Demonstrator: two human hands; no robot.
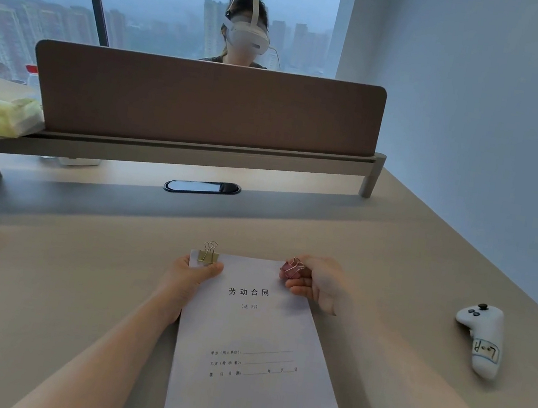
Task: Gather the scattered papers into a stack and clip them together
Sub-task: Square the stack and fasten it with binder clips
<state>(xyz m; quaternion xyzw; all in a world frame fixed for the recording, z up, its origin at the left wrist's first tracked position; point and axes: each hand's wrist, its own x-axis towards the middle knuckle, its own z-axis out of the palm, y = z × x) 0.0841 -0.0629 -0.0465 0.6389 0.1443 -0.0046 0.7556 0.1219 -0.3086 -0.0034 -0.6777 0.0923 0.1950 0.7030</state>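
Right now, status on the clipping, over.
Left hand pinning paper stack by gold clip, already on. Right hand pinching pink clip at top right corner. Nothing in the way.

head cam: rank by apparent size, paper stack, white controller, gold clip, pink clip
1. paper stack, by far the largest
2. white controller
3. gold clip and pink clip: look alike; the pink one is partly hidden in the right hand, so no ranking between them.

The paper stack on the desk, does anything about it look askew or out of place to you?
Nothing stands out. The paper stack lies flat with even edges, a gold clip on its top left corner. The right hand holds a pink clip at the top right corner.
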